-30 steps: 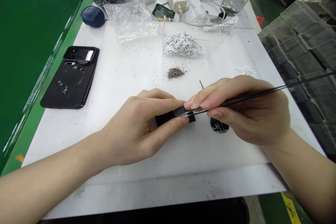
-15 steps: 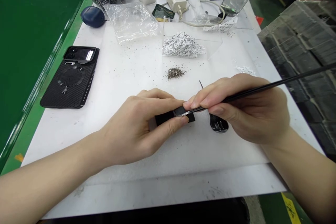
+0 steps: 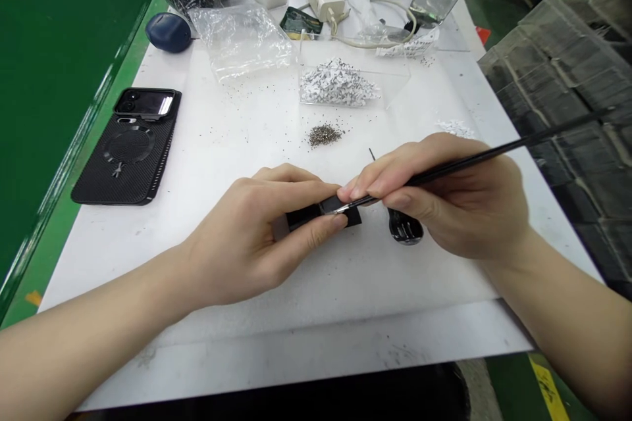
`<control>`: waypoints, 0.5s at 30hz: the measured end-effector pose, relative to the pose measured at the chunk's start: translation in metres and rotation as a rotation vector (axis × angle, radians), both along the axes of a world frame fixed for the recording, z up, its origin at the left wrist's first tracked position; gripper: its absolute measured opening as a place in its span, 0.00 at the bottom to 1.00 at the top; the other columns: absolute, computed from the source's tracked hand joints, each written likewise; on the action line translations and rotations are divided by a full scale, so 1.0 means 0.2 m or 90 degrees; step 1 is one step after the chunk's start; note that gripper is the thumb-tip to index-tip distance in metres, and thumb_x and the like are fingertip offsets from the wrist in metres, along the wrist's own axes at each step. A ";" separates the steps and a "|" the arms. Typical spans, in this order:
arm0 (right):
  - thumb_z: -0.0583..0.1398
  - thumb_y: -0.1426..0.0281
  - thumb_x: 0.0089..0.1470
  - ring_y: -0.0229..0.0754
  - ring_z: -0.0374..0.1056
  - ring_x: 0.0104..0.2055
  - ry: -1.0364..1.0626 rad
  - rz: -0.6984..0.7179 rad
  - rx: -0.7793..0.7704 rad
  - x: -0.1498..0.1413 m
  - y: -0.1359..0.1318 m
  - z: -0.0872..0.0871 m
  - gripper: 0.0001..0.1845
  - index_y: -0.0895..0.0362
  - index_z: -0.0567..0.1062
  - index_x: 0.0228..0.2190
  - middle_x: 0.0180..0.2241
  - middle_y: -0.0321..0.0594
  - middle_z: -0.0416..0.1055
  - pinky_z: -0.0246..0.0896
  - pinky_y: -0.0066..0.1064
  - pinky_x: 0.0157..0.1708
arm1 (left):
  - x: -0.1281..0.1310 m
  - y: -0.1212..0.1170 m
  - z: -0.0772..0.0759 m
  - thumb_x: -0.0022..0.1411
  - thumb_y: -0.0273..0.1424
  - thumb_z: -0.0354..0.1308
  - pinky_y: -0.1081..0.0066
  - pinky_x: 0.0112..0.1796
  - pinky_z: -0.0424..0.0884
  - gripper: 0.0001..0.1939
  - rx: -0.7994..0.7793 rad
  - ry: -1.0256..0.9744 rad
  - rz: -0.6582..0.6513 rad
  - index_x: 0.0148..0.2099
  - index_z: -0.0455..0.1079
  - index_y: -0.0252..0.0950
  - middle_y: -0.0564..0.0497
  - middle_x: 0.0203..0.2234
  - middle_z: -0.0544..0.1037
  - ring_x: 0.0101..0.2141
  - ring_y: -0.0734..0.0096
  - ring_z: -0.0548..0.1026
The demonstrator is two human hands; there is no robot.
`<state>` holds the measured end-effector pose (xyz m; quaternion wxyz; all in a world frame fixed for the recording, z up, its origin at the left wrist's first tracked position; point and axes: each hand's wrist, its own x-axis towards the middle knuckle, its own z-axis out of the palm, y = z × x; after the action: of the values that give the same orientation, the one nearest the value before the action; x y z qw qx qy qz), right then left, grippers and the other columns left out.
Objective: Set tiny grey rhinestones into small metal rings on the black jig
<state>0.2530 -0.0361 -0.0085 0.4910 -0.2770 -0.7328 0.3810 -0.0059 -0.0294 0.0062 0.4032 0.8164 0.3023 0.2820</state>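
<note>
Here's the black block [image 3: 326, 204], low over the table [image 3: 222, 355] and pinched between thumb and forefinger of the left hand [image 3: 261, 230], its long side running crosswise. The right hand [image 3: 449, 197] grips a slender black tool [image 3: 469, 161] that slants down from the upper right, its pale metal tip right at the block, near the left thumb. The left hand is nearer, wrapped over one end; the fingertips of both hands all but meet, and whether they touch I can't tell.

Textures now: the block looks matt and square-edged, while a glossy, rounded black thing [image 3: 405, 229] lies just under the right hand. Beyond sit a gritty metallic heap [image 3: 324, 135] and flaky white bits [image 3: 338, 82] in a clear plastic tray [image 3: 395, 92]. Off left, a ribbed black phone [image 3: 126, 145].
</note>
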 end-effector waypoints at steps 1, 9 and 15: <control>0.71 0.73 0.66 0.46 0.88 0.45 0.005 -0.001 -0.002 0.00 0.00 -0.01 0.09 0.47 0.86 0.45 0.42 0.35 0.89 0.88 0.40 0.48 | 0.00 0.00 0.00 0.78 0.32 0.62 0.68 0.47 0.83 0.12 -0.001 -0.002 0.005 0.55 0.87 0.42 0.47 0.50 0.89 0.47 0.62 0.87; 0.71 0.74 0.66 0.46 0.88 0.47 -0.005 0.015 0.002 0.01 0.00 0.00 0.10 0.48 0.87 0.46 0.44 0.36 0.89 0.88 0.41 0.50 | -0.01 0.00 0.00 0.78 0.32 0.63 0.70 0.49 0.82 0.12 -0.006 0.018 0.008 0.56 0.86 0.40 0.47 0.51 0.88 0.49 0.63 0.86; 0.71 0.76 0.66 0.46 0.87 0.47 0.002 0.025 -0.002 0.01 0.00 0.00 0.11 0.48 0.87 0.46 0.44 0.36 0.89 0.87 0.41 0.51 | 0.00 0.00 0.00 0.77 0.31 0.64 0.70 0.49 0.82 0.10 -0.019 0.013 0.005 0.53 0.87 0.42 0.49 0.51 0.89 0.48 0.64 0.87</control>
<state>0.2544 -0.0370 -0.0080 0.4840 -0.2629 -0.7369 0.3919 -0.0065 -0.0292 0.0062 0.4111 0.8119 0.3139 0.2707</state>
